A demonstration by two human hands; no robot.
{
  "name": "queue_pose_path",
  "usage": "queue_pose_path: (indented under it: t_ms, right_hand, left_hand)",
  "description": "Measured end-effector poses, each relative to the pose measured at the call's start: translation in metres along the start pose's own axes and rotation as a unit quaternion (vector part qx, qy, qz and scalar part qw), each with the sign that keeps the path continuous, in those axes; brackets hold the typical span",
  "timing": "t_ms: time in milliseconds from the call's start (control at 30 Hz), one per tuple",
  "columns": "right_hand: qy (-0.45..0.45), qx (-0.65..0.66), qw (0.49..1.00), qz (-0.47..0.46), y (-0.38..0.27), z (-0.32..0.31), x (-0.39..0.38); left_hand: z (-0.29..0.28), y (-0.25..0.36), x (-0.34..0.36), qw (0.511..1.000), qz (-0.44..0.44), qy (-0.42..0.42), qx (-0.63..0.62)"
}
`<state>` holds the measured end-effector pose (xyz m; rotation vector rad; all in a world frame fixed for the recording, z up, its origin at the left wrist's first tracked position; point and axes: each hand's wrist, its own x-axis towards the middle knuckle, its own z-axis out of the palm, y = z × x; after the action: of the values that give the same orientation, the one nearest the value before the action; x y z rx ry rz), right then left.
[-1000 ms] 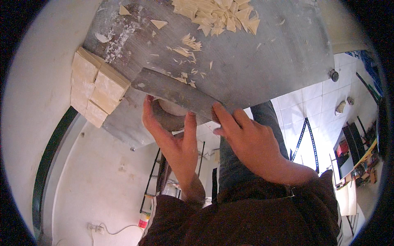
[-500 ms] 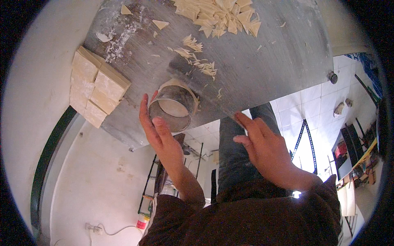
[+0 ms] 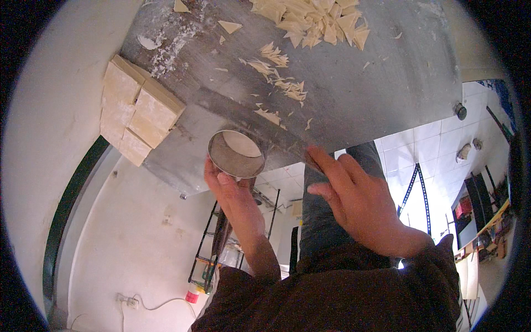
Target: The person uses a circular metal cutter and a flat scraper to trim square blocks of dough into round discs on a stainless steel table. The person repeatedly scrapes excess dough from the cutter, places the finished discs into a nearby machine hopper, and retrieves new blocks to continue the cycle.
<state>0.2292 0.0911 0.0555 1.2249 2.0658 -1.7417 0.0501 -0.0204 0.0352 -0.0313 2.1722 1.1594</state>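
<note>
A short, round metal ring (image 3: 218,157) sits just below the middle of the frame, near the lower edge of the table, tilted so that its thin rim and dull grey inner wall show. A smooth, pale patch fills the upper part of its opening; whether that is dough is unclear. The left hand (image 3: 228,188) grips the ring from below, fingers and thumb curled against its wall. Right of it, the right hand (image 3: 357,193) is closed around the near end of a broad, flat, dark grey blade (image 3: 285,137), which slants toward the upper left and blends into the tabletop.

Beyond the blade lie thin, pale slivers with pointed ends (image 3: 290,87), and at the top centre a heap of flat, sharp-cornered scraps (image 3: 326,25). Thick stacks of floury, square-edged sheets (image 3: 155,113) sit at the left. Loose white powder (image 3: 171,47) is sprinkled in the upper left over the grey, streaked table (image 3: 395,83). Glossy white floor tiles (image 3: 425,133) show at the right.
</note>
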Motion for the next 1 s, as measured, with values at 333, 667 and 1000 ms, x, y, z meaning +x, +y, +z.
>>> queue_pose_path:
  t_ms: [333, 667, 1000]
  right_hand:
    - [0.035, -0.046, 0.998, -0.026, -0.003, 0.008, -0.006]
    - [0.046, -0.019, 0.999, 0.009, 0.010, 0.016, -0.010]
    - [0.029, -0.085, 0.996, 0.002, 0.015, -0.008, -0.022]
  left_hand:
    - [0.009, 0.019, 0.013, 0.938, 0.209, -0.096, 0.260]
    - [0.000, 0.008, 0.017, 0.995, -0.005, -0.098, 0.027]
    - [0.017, 0.010, -0.006, 0.942, 0.219, -0.113, 0.228]
